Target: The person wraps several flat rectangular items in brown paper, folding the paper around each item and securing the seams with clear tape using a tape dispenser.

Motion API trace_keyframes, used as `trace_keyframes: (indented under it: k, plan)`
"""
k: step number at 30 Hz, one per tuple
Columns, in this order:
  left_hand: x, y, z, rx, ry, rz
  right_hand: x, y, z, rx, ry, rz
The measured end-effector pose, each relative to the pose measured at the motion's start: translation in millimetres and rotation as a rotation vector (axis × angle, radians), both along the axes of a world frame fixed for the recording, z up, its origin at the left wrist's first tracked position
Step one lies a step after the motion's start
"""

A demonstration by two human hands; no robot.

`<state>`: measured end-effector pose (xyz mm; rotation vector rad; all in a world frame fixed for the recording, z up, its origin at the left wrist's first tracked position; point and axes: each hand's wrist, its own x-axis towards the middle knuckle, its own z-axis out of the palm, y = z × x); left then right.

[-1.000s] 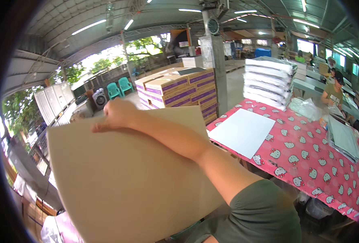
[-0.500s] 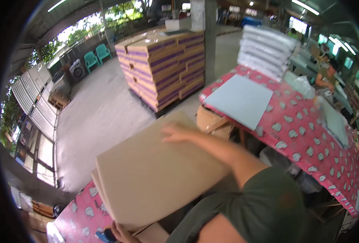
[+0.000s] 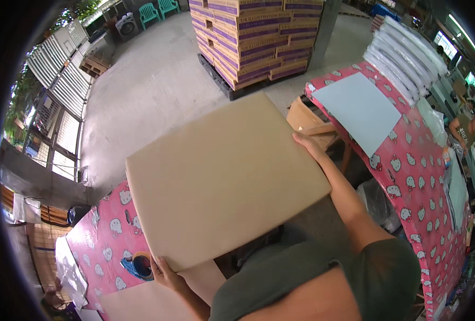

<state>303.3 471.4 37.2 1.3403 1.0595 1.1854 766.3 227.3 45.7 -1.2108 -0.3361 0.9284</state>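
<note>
Centre frame sits the cardboard [image 3: 229, 182]; left hand [image 3: 165, 274] curls round its lower-left corner, right hand [image 3: 310, 146] clasps its right edge, undersides hidden; best keep it level, grip even, clear of tape dispenser [image 3: 132, 267].

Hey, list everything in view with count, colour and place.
Flat rectangular cardboard piece: one visible, brown, centre.
Left table: one, pink patterned, lower left.
Right table: one, pink patterned, right.
Plastic tape dispenser: one, blue, left table.
Cardboard sheets: count unclear, brown, left table.
Rectangular sheet: one, white, right table.
Plastic wrapped stack: one, white, on right table.
Banded cardboard boxes: many, brown and purple, upper centre.
Cardboard carton: one, brown, beside right table.
Plastic chairs: two, green, upper left.
Washing machine: one, white, upper left.
Co-worker: at least one, olive shirt, far right.
Left hand: one, bare, cardboard's near left corner.
Right hand: one, bare, cardboard's right edge.
</note>
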Motion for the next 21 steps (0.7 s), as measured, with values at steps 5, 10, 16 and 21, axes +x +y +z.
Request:
trace_keyframes:
  k: [5, 10, 16, 21]
  plan:
    - [6, -6, 9, 0.002, -0.073, 0.106, -2, 15, -2, 0.045, -0.067, -0.042]
    - [9, 0, -1, 0.104, -0.125, 0.222, 13, 19, -21, -0.122, -0.412, -0.121]
    - [-3, -96, 80, 0.054, -0.249, 0.598, 2, -15, -22, -0.149, -0.494, -0.070]
    - [-20, -252, 243, 0.629, -0.554, 0.425, -12, -24, 34, 0.169, -0.756, -0.040]
